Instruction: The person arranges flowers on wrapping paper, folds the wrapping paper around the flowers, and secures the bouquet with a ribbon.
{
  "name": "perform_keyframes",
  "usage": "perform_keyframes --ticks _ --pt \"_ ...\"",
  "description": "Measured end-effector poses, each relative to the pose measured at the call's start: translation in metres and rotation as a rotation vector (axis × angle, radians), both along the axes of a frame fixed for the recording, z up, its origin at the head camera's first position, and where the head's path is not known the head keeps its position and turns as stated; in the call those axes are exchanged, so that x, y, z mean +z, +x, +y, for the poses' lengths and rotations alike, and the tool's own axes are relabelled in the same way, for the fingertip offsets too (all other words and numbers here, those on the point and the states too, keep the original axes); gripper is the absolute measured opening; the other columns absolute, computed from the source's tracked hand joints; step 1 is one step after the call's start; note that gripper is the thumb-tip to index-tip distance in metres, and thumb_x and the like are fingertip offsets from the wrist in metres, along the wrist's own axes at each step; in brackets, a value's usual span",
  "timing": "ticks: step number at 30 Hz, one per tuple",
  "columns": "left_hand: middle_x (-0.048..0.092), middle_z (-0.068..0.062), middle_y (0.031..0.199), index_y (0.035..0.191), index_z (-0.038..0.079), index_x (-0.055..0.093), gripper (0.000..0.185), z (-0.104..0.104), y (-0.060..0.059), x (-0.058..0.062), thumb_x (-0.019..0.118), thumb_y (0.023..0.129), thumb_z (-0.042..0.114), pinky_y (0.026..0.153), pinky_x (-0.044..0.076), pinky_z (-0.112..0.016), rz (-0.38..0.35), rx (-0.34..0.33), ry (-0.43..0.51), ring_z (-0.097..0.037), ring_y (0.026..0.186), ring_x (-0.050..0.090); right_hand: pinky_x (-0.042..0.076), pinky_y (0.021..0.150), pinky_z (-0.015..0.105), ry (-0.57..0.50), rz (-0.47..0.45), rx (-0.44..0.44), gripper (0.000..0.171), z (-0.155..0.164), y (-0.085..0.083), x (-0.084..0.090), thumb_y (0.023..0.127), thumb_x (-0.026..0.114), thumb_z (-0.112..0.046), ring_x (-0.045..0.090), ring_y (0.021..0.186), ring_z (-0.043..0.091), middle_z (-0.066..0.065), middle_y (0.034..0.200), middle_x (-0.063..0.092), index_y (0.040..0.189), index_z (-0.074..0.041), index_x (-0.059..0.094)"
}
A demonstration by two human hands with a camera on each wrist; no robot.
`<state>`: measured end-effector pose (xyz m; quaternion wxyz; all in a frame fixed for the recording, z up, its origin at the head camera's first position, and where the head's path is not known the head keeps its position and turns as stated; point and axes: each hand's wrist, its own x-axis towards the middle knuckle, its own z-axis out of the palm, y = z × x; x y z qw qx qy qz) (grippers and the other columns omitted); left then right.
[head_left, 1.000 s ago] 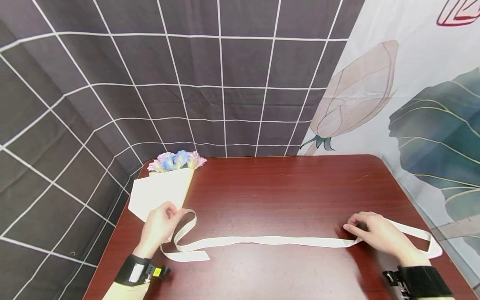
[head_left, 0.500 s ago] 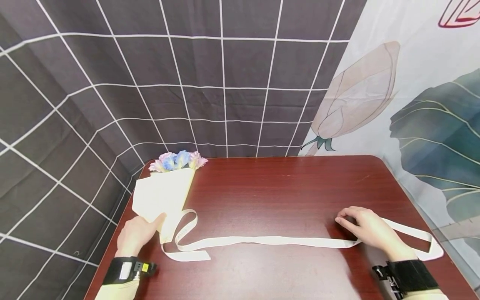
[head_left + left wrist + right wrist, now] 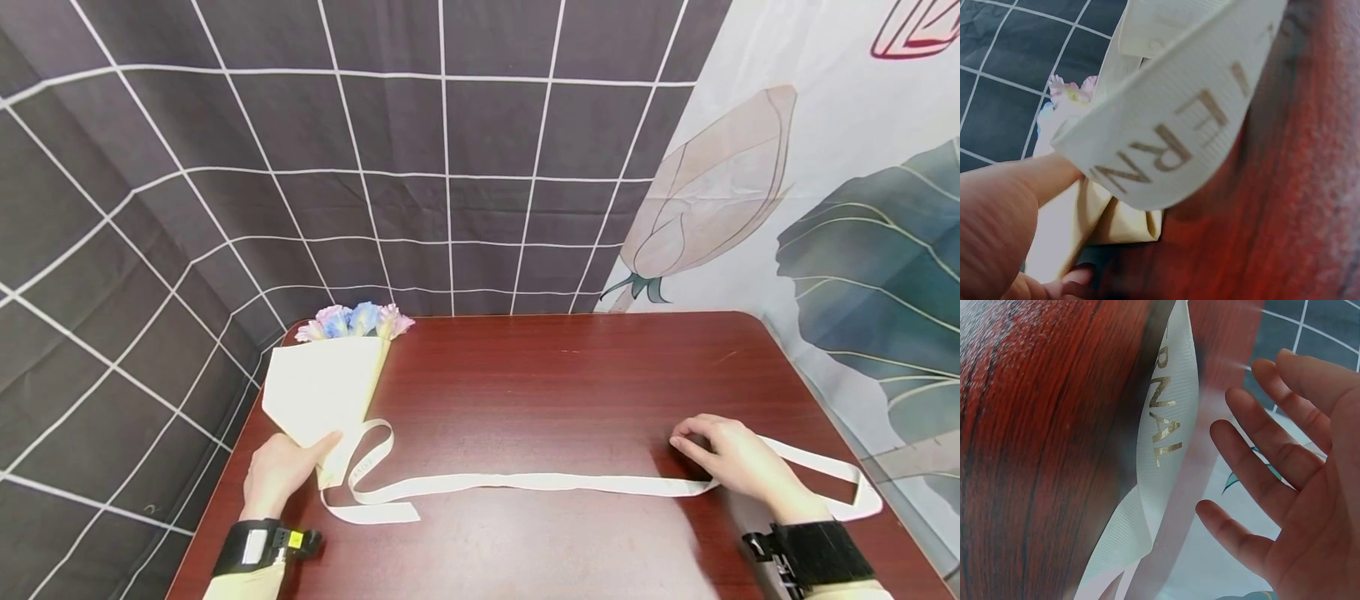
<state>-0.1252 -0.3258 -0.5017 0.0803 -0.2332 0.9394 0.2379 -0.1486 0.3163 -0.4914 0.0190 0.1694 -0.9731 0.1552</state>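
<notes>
At the table's left lies a bouquet wrapped in cream paper [image 3: 326, 379], its pink and blue flowers [image 3: 360, 321] showing at the top. My left hand [image 3: 281, 471] grips the lower part of the wrap, thumb on top and fingers at the underside in the left wrist view. Close beside that hand a white ribbon [image 3: 1166, 137] with gold letters curls up in a loop. The ribbon runs across the table towards my right hand [image 3: 735, 458], which hovers near it with loosely bent fingers. In the right wrist view those fingers [image 3: 1254, 469] stand apart from the ribbon and hold nothing.
The reddish-brown table [image 3: 555, 383] has rounded corners at the back. A dark grey cloth with white grid lines [image 3: 487, 125] hangs behind and to the left. A white cloth with a plant print [image 3: 712, 192] hangs at the right. The ribbon's far part bends back near the right edge.
My left hand has moved left and down from beside the ribbon loop and now grips the wrap. The wrap's left edge has shifted slightly. My right hand has moved a little left.
</notes>
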Motion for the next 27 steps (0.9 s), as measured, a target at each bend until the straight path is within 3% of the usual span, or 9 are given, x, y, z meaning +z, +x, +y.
perform_keyframes --ticks 5,11,15,21,27 --pt "0.064 -0.012 0.078 0.075 0.009 0.062 0.078 -0.0031 0.0056 -0.003 0.057 0.061 0.086 0.049 0.039 -0.035 0.046 0.018 -0.011 -0.026 0.071 0.057 0.051 0.072 0.036 -0.001 -0.001 0.007 0.006 -0.0011 -0.0004 -0.0018 0.088 0.066 -0.037 0.06 0.082 0.009 -0.016 0.089 0.063 0.092 -0.032 0.066" --pt "0.046 -0.003 0.06 0.06 0.012 0.051 0.071 0.0001 0.0079 -0.0072 0.063 0.06 0.081 0.046 0.03 -0.033 0.084 0.099 0.005 -0.022 0.06 0.044 0.051 0.072 0.037 0.002 -0.003 0.008 0.006 -0.0022 -0.0015 -0.0029 0.089 0.065 -0.038 0.059 0.083 0.008 -0.015 0.091 0.063 0.092 -0.032 0.066" --pt "0.046 -0.003 0.058 0.059 0.011 0.051 0.068 0.0027 0.0085 -0.0069 0.067 0.062 0.077 0.045 0.029 -0.033 0.115 0.12 0.006 -0.023 0.06 0.045 0.051 0.073 0.038 -0.001 -0.001 0.007 0.005 -0.0031 -0.002 -0.0028 0.088 0.068 -0.035 0.059 0.084 0.008 -0.014 0.092 0.063 0.092 -0.032 0.067" --pt "0.052 -0.005 0.058 0.061 0.008 0.055 0.064 0.0014 0.0065 -0.0043 0.069 0.066 0.071 0.047 0.031 -0.033 0.142 0.061 0.017 -0.023 0.058 0.047 0.051 0.075 0.04 -0.008 0.0 0.004 0.006 -0.004 -0.0016 -0.0031 0.088 0.068 -0.034 0.06 0.086 0.01 -0.013 0.094 0.063 0.092 -0.03 0.068" --pt "0.05 -0.001 0.048 0.058 0.01 0.055 0.061 0.0009 0.0048 0.0006 0.07 0.068 0.068 0.044 0.031 -0.032 0.072 0.038 0.048 -0.02 0.048 0.049 0.051 0.078 0.04 -0.007 -0.002 0.018 0.006 -0.0045 -0.0006 -0.0057 0.087 0.068 -0.034 0.06 0.089 0.009 -0.014 0.096 0.062 0.092 -0.03 0.068"
